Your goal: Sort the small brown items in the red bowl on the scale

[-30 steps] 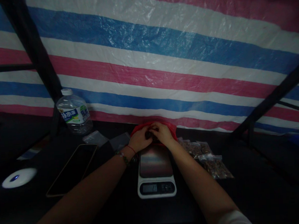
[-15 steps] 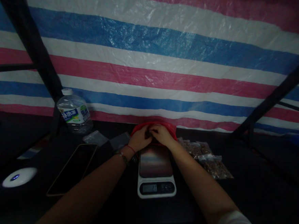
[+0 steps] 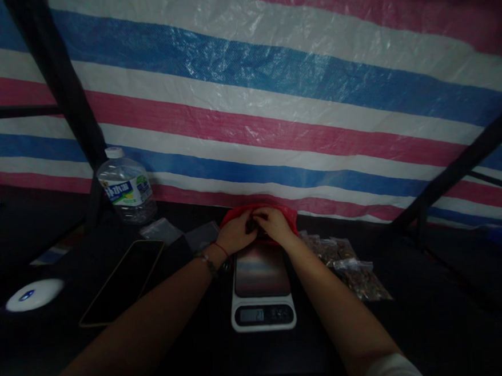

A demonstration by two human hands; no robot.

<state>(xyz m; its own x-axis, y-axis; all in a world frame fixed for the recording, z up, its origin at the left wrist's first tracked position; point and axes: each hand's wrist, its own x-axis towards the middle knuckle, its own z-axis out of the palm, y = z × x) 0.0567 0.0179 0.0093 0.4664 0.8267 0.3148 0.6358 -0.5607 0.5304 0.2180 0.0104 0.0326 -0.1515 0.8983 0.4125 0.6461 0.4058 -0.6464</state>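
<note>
Both hands meet at the far end of a white digital kitchen scale [image 3: 261,290] with a dark glossy platform, which lies on the dark worktop [image 3: 194,352] straight ahead. The left hand [image 3: 236,233] and the right hand [image 3: 273,225] are pressed close together, fingers curled around something small and dark between them at the mouth of a red plastic bag [image 3: 258,217]; the light is too dim to tell what that small thing is or how firmly either hand grips it. The red bag sits just beyond the scale, against the foot of a red, white and blue striped tarpaulin [image 3: 270,95] that fills the far side of the scene. A beaded bracelet and a thin red cord circle the left wrist.

Right of the scale, near it, lie several small clear plastic packets of brown pieces [image 3: 346,264]. To the left lie a dark smartphone with a gold edge [image 3: 122,282], two flat clear packets [image 3: 181,234], a clear water bottle with a white cap [image 3: 125,186] farther off, and a white oval device with a blue light [image 3: 34,295] at the far left.
</note>
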